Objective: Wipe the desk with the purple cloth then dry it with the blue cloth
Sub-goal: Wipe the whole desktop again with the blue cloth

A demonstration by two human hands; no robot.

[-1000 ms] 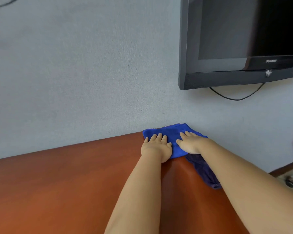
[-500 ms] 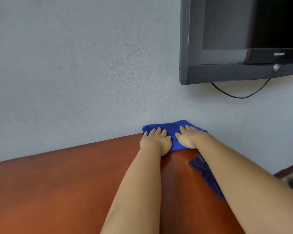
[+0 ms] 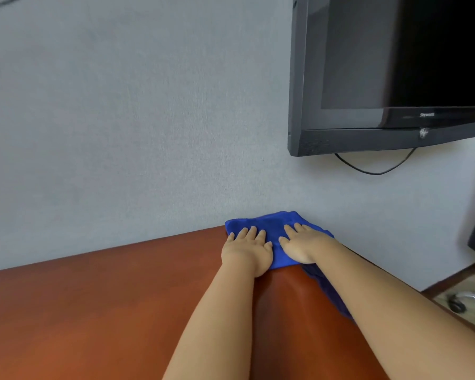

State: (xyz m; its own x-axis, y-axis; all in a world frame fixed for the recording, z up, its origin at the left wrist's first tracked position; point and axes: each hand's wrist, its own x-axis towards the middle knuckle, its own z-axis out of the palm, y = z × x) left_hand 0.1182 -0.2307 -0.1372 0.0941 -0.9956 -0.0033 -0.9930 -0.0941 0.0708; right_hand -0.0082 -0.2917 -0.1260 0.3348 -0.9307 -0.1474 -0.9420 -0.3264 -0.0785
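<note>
- The blue cloth (image 3: 269, 229) lies at the centre right of the frame, on the far corner of the desk (image 3: 107, 303) where it meets the wall (image 3: 135, 119); part of the cloth hangs off the desk's right edge beneath the right forearm.
- The left hand (image 3: 247, 249) presses flat on the cloth's left part, fingers straight and slightly spread, gripping nothing.
- The right hand (image 3: 303, 246) lies flat just beside it on the cloth's right part, fingers likewise straight, pressing rather than pinching.
- Judging by the cloth in use, this is the drying step; the purple cloth is not in view.
- The next move probably calls for steady downward pressure while drawing the cloth back across the desk, keeping the hanging part from dragging it off the edge.
- A black television (image 3: 390, 78) hangs on the wall at upper right, a cable (image 3: 373, 171) looping below it, well above the hands.
- Nothing on the desk blocks a sweep toward the lower left.
</note>
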